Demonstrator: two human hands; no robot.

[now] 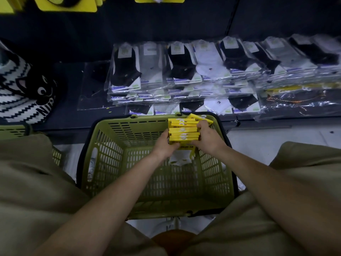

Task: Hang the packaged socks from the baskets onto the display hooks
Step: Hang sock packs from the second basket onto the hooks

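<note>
Socks: yellow-carded stack in the 1 o'clock corner of the basket. Left hand and right hand flank it, fingers clamped on opposite edges. Probably squaring the cards so the whole stack lifts together for hanging.

You faced a dark back wall, with one thin metal upright running down it at a slight slant. Below it a low dark shelf stretched from left to right. Beyond its front edge lay a pale tiled floor. The light was dim throughout, brightest on the floor at the right.
</note>
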